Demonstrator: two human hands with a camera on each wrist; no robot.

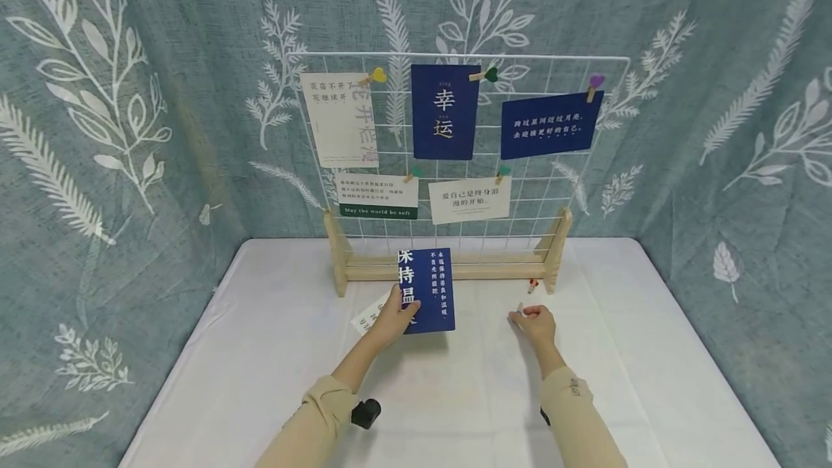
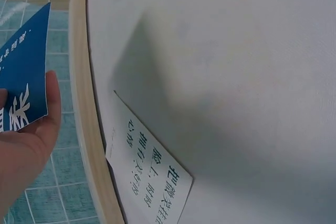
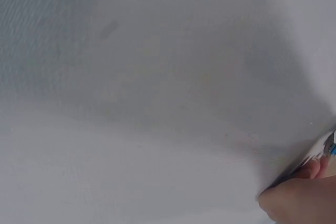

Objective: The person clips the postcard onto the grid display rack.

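My left hand (image 1: 391, 321) holds a dark blue card (image 1: 429, 291) with white lettering, thumb across its front, raised in front of the rack's base. The left wrist view shows the fingers behind that card (image 2: 26, 72). Below it, a white card (image 2: 149, 166) with dark writing lies on the table, partly covered in the head view. Over to the right, my right hand (image 1: 538, 325) pinches a small clothespin (image 1: 520, 307) close to the tablecloth. Fingers cover most of this clothespin, and the right wrist view is blurred there. A red-topped clothespin (image 1: 533, 285) lies beyond that hand.
A white wire grid rack (image 1: 487, 165) stands on wooden feet (image 1: 336, 255) at the back. Several cards hang on it from heart-topped clothespins, among them a blue upright card (image 1: 445, 143). White cloth (image 1: 468, 396) covers the table; patterned curtains (image 1: 195, 186) enclose it.
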